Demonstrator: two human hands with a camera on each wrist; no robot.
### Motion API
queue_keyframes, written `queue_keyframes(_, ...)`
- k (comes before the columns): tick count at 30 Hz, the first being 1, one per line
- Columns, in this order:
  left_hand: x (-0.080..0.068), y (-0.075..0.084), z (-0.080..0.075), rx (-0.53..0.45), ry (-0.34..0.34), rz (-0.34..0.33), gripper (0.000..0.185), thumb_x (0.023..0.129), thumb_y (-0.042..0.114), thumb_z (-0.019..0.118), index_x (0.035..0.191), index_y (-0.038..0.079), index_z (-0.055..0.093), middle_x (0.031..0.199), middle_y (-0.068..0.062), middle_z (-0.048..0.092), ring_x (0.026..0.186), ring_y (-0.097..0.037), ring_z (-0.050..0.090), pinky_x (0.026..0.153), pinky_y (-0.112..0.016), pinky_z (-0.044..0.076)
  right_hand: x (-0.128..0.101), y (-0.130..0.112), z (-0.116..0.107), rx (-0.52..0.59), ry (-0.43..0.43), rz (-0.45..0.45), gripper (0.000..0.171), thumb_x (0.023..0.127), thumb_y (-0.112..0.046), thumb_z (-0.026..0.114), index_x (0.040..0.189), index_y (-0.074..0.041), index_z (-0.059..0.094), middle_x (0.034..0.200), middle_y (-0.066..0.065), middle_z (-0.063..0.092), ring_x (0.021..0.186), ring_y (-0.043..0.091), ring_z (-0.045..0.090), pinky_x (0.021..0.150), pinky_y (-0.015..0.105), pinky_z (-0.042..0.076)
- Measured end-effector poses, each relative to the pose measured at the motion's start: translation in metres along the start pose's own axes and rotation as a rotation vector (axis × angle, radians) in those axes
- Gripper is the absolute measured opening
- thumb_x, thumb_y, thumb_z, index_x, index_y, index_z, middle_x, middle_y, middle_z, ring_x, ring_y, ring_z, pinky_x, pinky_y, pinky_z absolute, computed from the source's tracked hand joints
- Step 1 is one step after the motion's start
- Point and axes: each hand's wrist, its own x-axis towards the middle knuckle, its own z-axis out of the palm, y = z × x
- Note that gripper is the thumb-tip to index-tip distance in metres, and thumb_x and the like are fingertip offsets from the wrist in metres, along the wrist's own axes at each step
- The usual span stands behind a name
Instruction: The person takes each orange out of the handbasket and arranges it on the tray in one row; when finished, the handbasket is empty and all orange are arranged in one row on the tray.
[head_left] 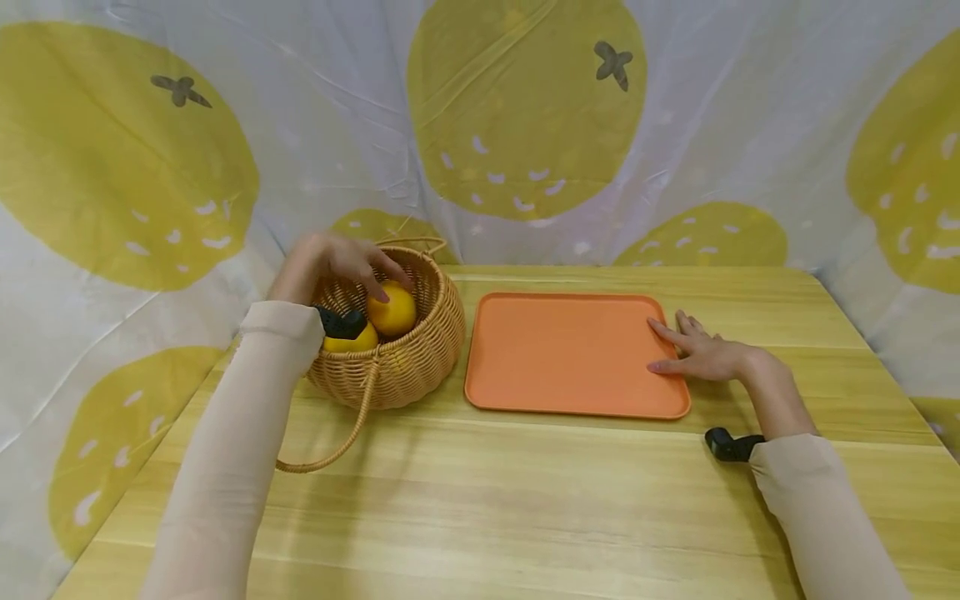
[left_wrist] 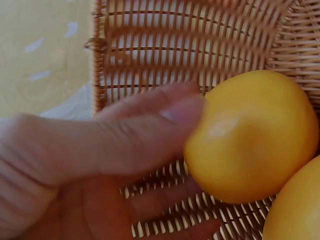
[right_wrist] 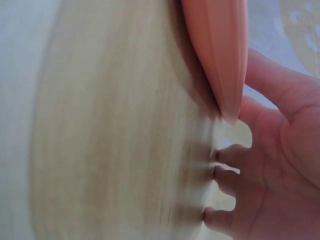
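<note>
Inside a wicker basket [head_left: 405, 371] on the left, my left hand [head_left: 352, 262] reaches over a smooth, round yellow-orange fruit [head_left: 392, 310]. In the left wrist view its thumb [left_wrist: 175, 117] is right at the side of this fruit [left_wrist: 250, 135], and the other fingers are spread loosely below, not curled around it. A second such fruit [head_left: 352, 340] lies nearer the front of the basket, partly hidden by the black wrist camera. My right hand [head_left: 708, 354] rests at the right edge of an orange tray [head_left: 570, 354], thumb and a finger on its rim, other fingertips on the table.
The tray lies flat on a wood-grain table [head_left: 525, 500], just right of the basket. One basket handle [head_left: 360, 425] hangs down at the front onto the table. A curtain [head_left: 330, 133] with large yellow fruit prints hangs behind the table and along its left side.
</note>
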Motion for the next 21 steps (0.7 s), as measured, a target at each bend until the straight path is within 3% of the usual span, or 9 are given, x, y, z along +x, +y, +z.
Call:
queue_keyframes(3, 0.001, -0.001, 0.006, -0.02, -0.02, -0.072, 0.065, 0.096, 0.018, 0.071, 0.156, 0.014, 0.047, 0.164, -0.025, 0.033, 0.151, -0.045, 0.029, 0.123, -0.061, 0.028, 0.0, -0.001, 0.0, 0.002, 0.0, 0.0, 0.095, 0.103, -0.047, 0.06, 0.165, 0.0, 0.005, 0.164, 0.038, -0.021, 0.151, 0.058, -0.021, 0.114, 0.079, -0.011)
queue_keyframes(6, 0.002, -0.004, 0.01, -0.123, -0.038, -0.113, 0.066, 0.098, 0.016, 0.07, 0.158, 0.013, 0.043, 0.164, -0.026, 0.028, 0.15, -0.046, 0.028, 0.122, -0.062, 0.028, 0.001, -0.002, -0.001, 0.003, 0.001, 0.006, 0.096, 0.103, -0.048, 0.06, 0.165, -0.001, 0.005, 0.164, 0.037, -0.022, 0.151, 0.058, -0.021, 0.113, 0.079, -0.011)
queue_keyframes(12, 0.007, -0.011, 0.014, -0.196, -0.078, -0.065, 0.061, 0.101, 0.015, 0.064, 0.158, 0.012, 0.042, 0.165, -0.024, 0.026, 0.146, -0.044, 0.039, 0.115, -0.057, 0.042, 0.001, -0.001, -0.002, 0.006, -0.001, 0.019, 0.098, 0.102, -0.05, 0.06, 0.166, -0.003, 0.004, 0.164, 0.037, -0.023, 0.15, 0.059, -0.022, 0.112, 0.08, -0.012)
queue_keyframes(15, 0.008, -0.013, 0.016, -0.203, -0.066, -0.044, 0.061, 0.101, 0.015, 0.065, 0.158, 0.011, 0.043, 0.165, -0.024, 0.028, 0.145, -0.042, 0.04, 0.113, -0.055, 0.045, 0.002, 0.001, -0.001, 0.01, -0.002, 0.017, 0.097, 0.102, -0.049, 0.061, 0.165, -0.002, 0.004, 0.164, 0.037, -0.023, 0.15, 0.058, -0.022, 0.113, 0.08, -0.011)
queue_keyframes(21, 0.012, -0.017, 0.017, -0.112, 0.043, 0.071, 0.054, 0.101, 0.019, 0.066, 0.153, 0.01, 0.051, 0.166, -0.02, 0.033, 0.156, -0.042, 0.022, 0.124, -0.06, 0.026, 0.002, 0.0, 0.0, 0.015, 0.004, 0.017, 0.098, 0.101, -0.049, 0.061, 0.166, -0.003, 0.004, 0.164, 0.037, -0.023, 0.15, 0.058, -0.022, 0.112, 0.08, -0.012)
